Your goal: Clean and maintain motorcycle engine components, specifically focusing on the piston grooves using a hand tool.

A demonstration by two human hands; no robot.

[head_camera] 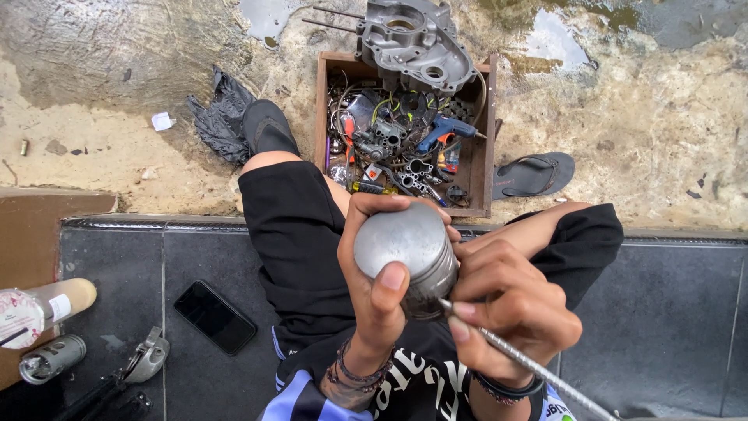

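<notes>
Between two hands — one piston (407, 248).

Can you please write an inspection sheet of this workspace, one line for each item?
Surface: dark tiled step beside wet, muddy ground.
Job's things: round grey metal piston; thin metal rod at its side.
Clutter: wooden box of small parts, grey metal engine casing, black phone, black sandal.
Grippers: left hand grips the piston; right hand holds the rod.
Cables: loose wires in the box.
Surroundings: puddle.
</notes>
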